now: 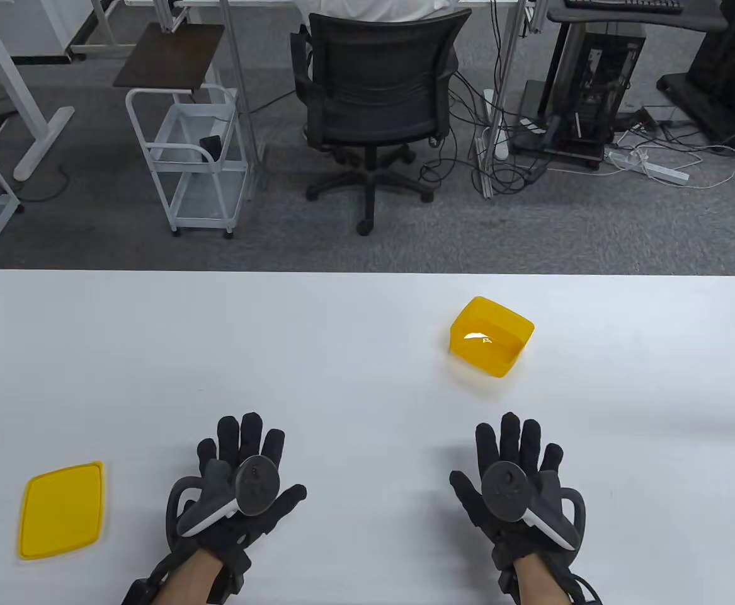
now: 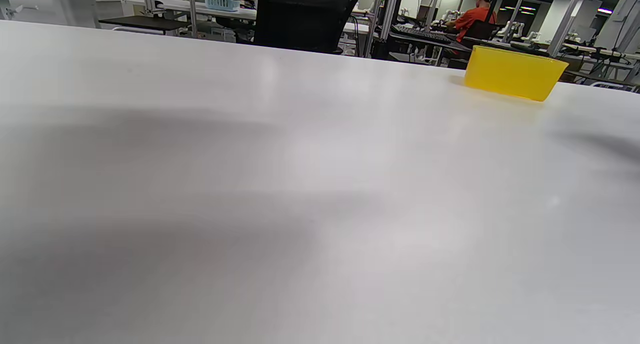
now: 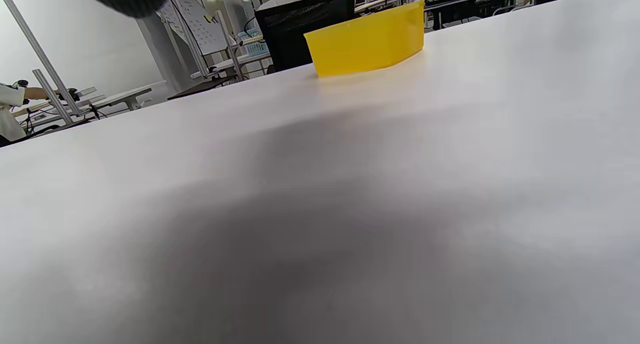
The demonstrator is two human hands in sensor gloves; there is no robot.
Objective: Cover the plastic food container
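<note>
1. I see both my hands low in the table view, palms down over the white table (image 1: 367,378). The left hand (image 1: 241,485) and the right hand (image 1: 518,485) have the fingers spread, and neither holds anything. Nothing of the task is done yet.

2. The yellow container (image 1: 492,337) stands open in the right centre of the table view, well apart from both hands. The yellow lid (image 1: 62,510) lies flat in the lower left of the frame, to the left of my left hand. The two pieces are well apart, so the lid has a long way to travel. I think it can slip out of the fingers on this way if I pinch only one edge.

3. The lid lies flat on a smooth surface. I expect that gloved fingers find no edge to go under, and the lid slides away, perhaps toward the left edge of the table.

4. The container looks light and empty. If I press the lid on with one hand only, the container can tip or slide away. My right hand should hold its wall.

5. The container stands turned at an angle. If I do not turn the lid to match, one corner stays up and the lid does not close.

6. The left wrist view shows the container (image 2: 515,73) but not the lid, so I must guide the pick from the table view alone.
</note>
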